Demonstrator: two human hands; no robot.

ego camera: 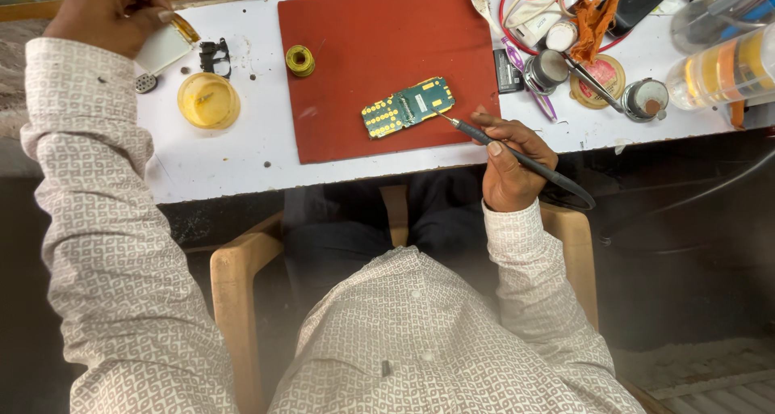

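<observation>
While the right hand (508, 168) sits at the lower right edge of the red mat (387, 67), its fingers (494, 149) are clenched around a dark soldering iron (517, 157), held like a pen. The iron's tip points left and sits just beside the right end of the green circuit board (408, 107), close to touching; contact cannot be confirmed. The board lies flat and tilted near the middle of the mat, gold pads facing up. A cable trails from the iron toward the right of the frame.

The left hand (109, 14), upper left of the frame, has its fingers closed on a small white piece with an amber edge (165, 46), lifted over the white worktop (210, 163). Just below it: a round yellow dish (208, 100), a small black plastic frame (215, 56) and a small grey round part (145, 83).

A spool of yellowish wire (300, 60) rests on the mat's upper left edge. Upper right of the frame: tins, tweezers, an orange rag (593, 22) and clear plastic containers (722, 67), well apart from the board.
</observation>
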